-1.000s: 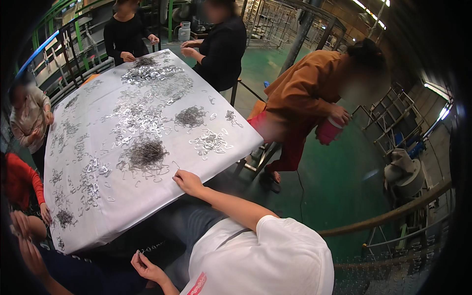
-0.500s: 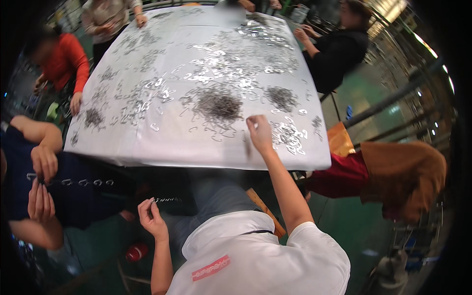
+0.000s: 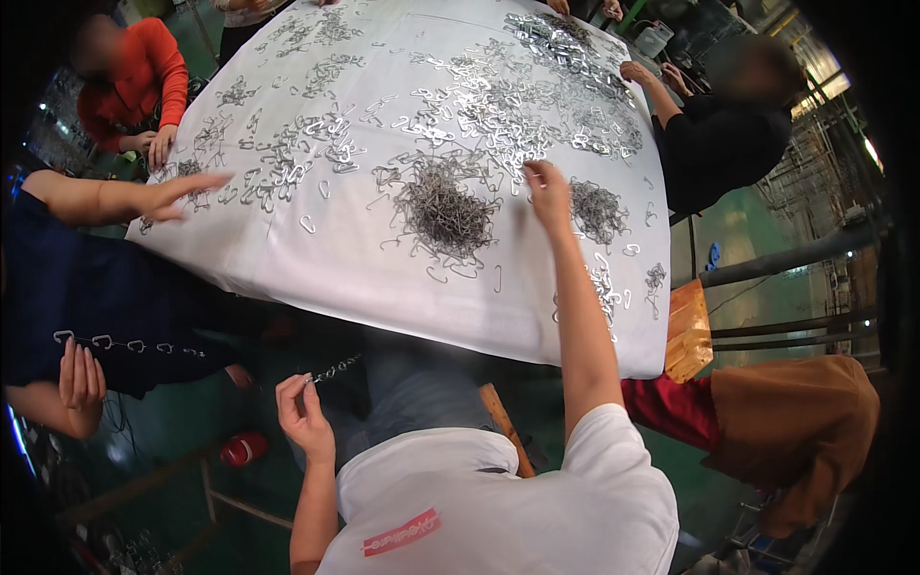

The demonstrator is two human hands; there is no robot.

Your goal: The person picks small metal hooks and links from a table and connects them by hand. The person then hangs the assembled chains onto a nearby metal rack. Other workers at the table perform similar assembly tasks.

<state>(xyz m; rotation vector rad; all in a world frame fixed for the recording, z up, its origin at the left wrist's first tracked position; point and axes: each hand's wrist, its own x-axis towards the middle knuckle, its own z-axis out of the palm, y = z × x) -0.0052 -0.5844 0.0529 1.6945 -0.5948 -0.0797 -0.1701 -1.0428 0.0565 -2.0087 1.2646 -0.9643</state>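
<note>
My left hand is closed in front of the table's near edge, pinching the end of a short chain of small metal links. The chain trails off to the right from the fingertips. Out over the white-covered table, my right hand is closed, thumb and forefinger together at the edge of the shiny loose C-shaped links. Whatever those fingertips hold is too small to make out. A dark heap of wire hooks lies left of the right forearm, a smaller dark heap right of it.
At the left, a co-worker in dark blue holds a chain of links and stretches a hand over the table. Others, in red and black, work along the sides. A wooden stool and brown cloth are at the right.
My right hand has moved farther over the table, from beside the dark heap to the shiny links. The left co-worker's upper hand has left the chain for the table. The view has shifted.
</note>
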